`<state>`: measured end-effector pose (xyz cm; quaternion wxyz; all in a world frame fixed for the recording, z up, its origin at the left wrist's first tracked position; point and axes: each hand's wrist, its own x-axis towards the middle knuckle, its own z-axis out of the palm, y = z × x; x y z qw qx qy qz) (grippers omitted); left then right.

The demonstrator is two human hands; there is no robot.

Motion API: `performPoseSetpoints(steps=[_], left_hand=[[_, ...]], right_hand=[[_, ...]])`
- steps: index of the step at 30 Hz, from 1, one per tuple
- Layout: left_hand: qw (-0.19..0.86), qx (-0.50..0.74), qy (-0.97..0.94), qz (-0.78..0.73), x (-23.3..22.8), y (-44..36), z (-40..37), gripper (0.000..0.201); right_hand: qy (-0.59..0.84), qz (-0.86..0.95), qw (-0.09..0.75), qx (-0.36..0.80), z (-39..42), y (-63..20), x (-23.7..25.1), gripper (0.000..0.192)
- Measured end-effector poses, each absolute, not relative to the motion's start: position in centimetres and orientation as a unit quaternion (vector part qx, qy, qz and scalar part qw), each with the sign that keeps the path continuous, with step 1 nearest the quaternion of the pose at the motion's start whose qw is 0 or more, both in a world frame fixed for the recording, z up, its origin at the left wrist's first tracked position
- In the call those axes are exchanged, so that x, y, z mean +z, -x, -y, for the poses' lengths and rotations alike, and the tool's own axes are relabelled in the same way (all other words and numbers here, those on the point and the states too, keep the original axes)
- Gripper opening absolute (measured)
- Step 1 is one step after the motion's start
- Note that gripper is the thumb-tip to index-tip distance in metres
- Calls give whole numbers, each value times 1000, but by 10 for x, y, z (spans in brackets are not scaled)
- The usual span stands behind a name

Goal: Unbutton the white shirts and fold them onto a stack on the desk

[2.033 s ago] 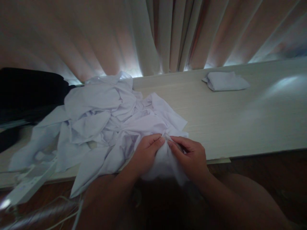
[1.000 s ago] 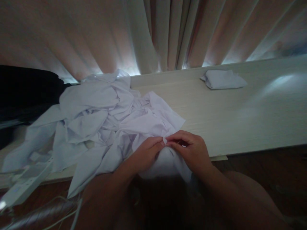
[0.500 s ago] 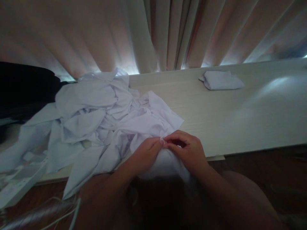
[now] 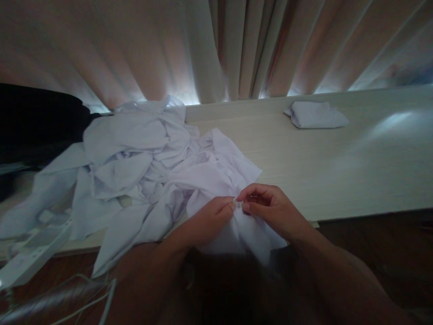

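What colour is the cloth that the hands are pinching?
White, plain with no pattern. The cloth shows best in the head view, at the table's near edge.

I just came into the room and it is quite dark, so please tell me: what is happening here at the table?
A person works with both bare hands at the near edge of a pale table. The left hand and the right hand pinch one small spot of a white cloth, fingertips nearly meeting. A rumpled pile of white cloths lies beside it on the left. One folded white cloth sits apart at the far edge, near the curtain.
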<state>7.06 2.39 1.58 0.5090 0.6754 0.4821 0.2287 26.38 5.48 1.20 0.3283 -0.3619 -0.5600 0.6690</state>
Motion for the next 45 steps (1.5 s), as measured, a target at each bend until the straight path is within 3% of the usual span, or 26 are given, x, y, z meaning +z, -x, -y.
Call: performPoseSetpoints(steps=[18,36,45], left_hand=[[475,236,-712,-460,2,-83,-17,44],[444,180,-734,-481,3,-82,-18,35],[449,166,-771,-420,-7,-83,-19,34]], right_hand=[[373,618,320,614,-55,-266,13,8],[385,626,277,619,-57,-267,14,8],[388,645,250,609,-59,-270,14,9]])
